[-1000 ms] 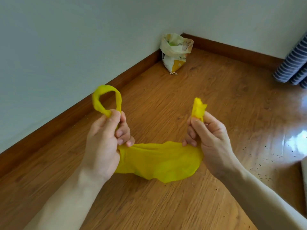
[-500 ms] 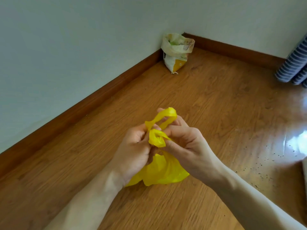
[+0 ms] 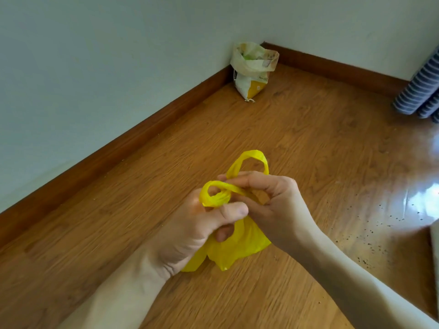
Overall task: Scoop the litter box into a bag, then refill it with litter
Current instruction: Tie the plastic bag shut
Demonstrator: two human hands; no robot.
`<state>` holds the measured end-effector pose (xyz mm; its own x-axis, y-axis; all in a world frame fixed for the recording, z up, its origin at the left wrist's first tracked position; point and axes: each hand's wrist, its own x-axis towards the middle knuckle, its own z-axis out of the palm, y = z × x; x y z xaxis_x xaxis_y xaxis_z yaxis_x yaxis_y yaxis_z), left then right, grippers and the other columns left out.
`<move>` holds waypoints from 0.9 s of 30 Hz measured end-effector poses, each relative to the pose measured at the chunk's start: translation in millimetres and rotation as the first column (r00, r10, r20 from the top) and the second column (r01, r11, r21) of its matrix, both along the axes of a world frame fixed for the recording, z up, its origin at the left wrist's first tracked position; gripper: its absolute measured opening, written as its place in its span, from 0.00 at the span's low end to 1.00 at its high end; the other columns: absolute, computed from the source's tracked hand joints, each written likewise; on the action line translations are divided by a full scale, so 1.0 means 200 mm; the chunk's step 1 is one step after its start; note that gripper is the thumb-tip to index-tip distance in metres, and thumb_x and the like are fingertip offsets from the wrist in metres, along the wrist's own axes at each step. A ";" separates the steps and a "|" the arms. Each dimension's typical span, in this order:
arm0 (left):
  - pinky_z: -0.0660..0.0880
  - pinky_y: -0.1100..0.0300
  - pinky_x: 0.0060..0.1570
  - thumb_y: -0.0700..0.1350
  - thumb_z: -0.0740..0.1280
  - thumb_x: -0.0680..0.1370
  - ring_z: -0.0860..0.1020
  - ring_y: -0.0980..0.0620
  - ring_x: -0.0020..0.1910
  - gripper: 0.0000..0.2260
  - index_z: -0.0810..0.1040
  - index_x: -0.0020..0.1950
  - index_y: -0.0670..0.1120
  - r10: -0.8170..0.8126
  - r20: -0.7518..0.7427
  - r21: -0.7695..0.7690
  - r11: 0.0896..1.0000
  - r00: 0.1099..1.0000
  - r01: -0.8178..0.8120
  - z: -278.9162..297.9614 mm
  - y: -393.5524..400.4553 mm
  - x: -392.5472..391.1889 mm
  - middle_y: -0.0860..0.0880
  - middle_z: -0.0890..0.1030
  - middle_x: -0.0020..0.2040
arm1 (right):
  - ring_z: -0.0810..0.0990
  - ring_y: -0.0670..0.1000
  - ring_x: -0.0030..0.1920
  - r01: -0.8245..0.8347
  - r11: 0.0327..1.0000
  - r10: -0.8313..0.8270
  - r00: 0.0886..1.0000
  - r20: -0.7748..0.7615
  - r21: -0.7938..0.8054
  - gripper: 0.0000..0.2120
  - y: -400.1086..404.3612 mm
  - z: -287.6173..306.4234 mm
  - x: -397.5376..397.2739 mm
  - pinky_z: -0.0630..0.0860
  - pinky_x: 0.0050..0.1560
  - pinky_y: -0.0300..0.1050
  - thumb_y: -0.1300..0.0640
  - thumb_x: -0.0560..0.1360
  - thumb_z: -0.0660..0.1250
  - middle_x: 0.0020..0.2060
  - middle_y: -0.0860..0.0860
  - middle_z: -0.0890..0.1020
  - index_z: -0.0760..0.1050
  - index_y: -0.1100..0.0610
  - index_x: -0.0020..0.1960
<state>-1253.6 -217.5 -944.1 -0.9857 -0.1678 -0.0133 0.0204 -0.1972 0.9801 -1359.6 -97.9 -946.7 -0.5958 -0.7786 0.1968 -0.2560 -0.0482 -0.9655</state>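
A yellow plastic bag hangs in front of me above the wooden floor, its two handle loops crossed at the top. My left hand grips one twisted handle loop between thumb and fingers. My right hand pinches the other handle, whose loop stands up behind its fingers. The two hands touch at the crossing. An opened white and yellow litter sack with its top rolled down stands in the room's corner. No litter box or scoop is in view.
A brown skirting board runs along the white wall at left and across the back. Dark litter grains lie scattered on the floor at right. A blue and white striped object stands at the far right edge.
One second ago my hands held the handles apart with the bag stretched between them. They came together, and the handles are now crossed and looped over each other.
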 end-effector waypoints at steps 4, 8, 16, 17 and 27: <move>0.58 0.56 0.28 0.56 0.73 0.74 0.63 0.48 0.30 0.24 0.74 0.42 0.33 0.199 0.110 -0.053 0.980 0.974 -0.194 -0.03 0.03 -0.02 0.43 0.64 0.33 | 0.84 0.43 0.39 0.081 0.996 -0.069 0.965 -0.255 0.036 0.13 0.00 0.03 0.01 0.76 0.43 0.32 0.69 0.68 0.74 0.43 0.44 0.85 0.84 0.54 0.46; 0.55 0.60 0.24 0.51 0.65 0.82 0.64 0.56 0.25 0.17 0.79 0.35 0.49 0.361 0.215 -0.009 0.930 0.907 -0.368 -0.04 0.07 -0.05 0.51 0.65 0.27 | 0.79 0.42 0.42 0.240 0.961 -0.152 0.871 -0.468 0.134 0.13 0.00 0.01 -0.01 0.70 0.43 0.31 0.55 0.67 0.78 0.39 0.40 0.83 0.82 0.47 0.50; 0.65 0.63 0.25 0.42 0.64 0.82 0.68 0.53 0.28 0.11 0.83 0.43 0.46 0.433 0.179 -0.045 0.900 0.883 -0.433 -0.08 0.00 -0.04 0.47 0.73 0.30 | 0.73 0.44 0.41 0.325 0.920 -0.188 0.858 -0.478 0.222 0.07 0.03 -0.04 -0.05 0.68 0.39 0.30 0.47 0.68 0.76 0.41 0.46 0.74 0.81 0.48 0.42; 0.66 0.62 0.26 0.41 0.65 0.82 0.69 0.52 0.28 0.09 0.83 0.44 0.45 0.440 0.168 -0.058 0.898 0.882 -0.437 -0.08 0.00 -0.04 0.46 0.74 0.31 | 0.72 0.44 0.43 0.329 0.915 -0.179 0.849 -0.496 0.233 0.07 0.04 -0.04 -0.06 0.68 0.40 0.31 0.47 0.68 0.76 0.44 0.46 0.73 0.81 0.49 0.41; 0.73 0.58 0.33 0.34 0.72 0.76 0.73 0.49 0.30 0.04 0.78 0.46 0.40 0.461 0.104 -0.030 0.887 0.881 -0.460 -0.07 0.01 -0.04 0.45 0.79 0.32 | 0.75 0.47 0.37 0.375 0.912 -0.200 0.763 -0.615 0.168 0.07 0.06 -0.03 -0.02 0.73 0.35 0.46 0.50 0.75 0.70 0.36 0.45 0.76 0.77 0.51 0.41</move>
<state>-1261.1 -215.4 -958.9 -0.7903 -0.6026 -0.1106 0.0045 -0.1863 0.9825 -1364.2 -85.1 -952.5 -0.6429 -0.6611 0.3869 -0.7218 0.3537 -0.5949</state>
